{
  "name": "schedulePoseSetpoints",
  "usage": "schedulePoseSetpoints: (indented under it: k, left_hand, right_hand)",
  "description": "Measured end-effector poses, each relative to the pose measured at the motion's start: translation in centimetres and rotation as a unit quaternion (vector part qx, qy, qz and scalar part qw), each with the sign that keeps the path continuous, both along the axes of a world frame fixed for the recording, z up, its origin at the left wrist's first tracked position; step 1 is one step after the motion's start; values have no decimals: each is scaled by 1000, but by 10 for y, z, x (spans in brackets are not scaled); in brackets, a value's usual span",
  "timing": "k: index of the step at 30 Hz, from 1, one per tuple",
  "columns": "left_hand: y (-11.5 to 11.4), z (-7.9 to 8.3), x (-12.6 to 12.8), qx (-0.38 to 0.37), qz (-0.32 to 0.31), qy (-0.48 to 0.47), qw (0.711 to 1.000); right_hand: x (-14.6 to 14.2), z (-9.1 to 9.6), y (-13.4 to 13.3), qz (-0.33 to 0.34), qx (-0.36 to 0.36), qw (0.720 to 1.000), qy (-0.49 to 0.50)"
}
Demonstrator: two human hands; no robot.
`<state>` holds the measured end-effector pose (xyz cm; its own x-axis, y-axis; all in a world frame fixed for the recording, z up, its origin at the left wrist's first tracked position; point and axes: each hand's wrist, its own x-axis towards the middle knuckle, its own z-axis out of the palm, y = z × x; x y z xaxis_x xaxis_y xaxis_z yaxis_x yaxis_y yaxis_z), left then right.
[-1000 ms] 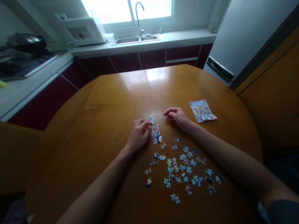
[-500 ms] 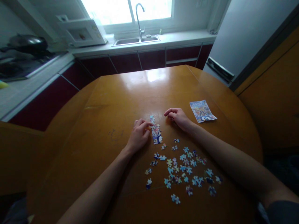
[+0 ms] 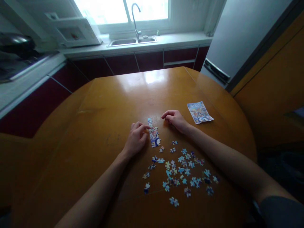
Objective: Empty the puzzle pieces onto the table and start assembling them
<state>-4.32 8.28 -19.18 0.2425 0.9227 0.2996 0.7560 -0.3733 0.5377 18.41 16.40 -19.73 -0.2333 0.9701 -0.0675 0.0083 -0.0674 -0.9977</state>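
A narrow strip of joined puzzle pieces (image 3: 153,134) lies on the round wooden table (image 3: 114,98). My left hand (image 3: 136,138) rests beside the strip, fingers curled, with the fingertips touching its left edge. My right hand (image 3: 175,119) lies just right of the strip's top, fingers curled loosely onto the table; whether it holds a piece is hidden. Several loose puzzle pieces (image 3: 182,172) are scattered nearer to me, between my forearms.
A small printed picture card (image 3: 199,112) lies on the table to the right. Behind the table runs a counter with a sink (image 3: 131,40) and tap, a white appliance (image 3: 74,31) and a stove at left. A grey fridge (image 3: 237,34) stands at right.
The view has shifted slightly to the right, so everything sits a little further left in frame. Both hands keep their places by the strip.
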Motion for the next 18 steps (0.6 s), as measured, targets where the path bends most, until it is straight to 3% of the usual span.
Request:
schedulePoseSetpoints:
  k: [6,9,11,15,18]
  left_hand:
    - [1,3,0,-3,1,5,1000]
    - [1,3,0,-2,3,6,1000]
    - [2,2,0,-1,2,6,1000]
    - [3,1,-1,-2,-1,4,1000]
    - [3,0,-2,0,-3,2,1000]
  right_hand:
    - [1,9,0,10,-21,1000,19]
    - [7,31,-1,37,-9,999,27]
    - [15,51,-6,45,38,998,10]
    - [41,82,-35,56,133,988,-52]
    - [67,87,-68,44,157,979,-125]
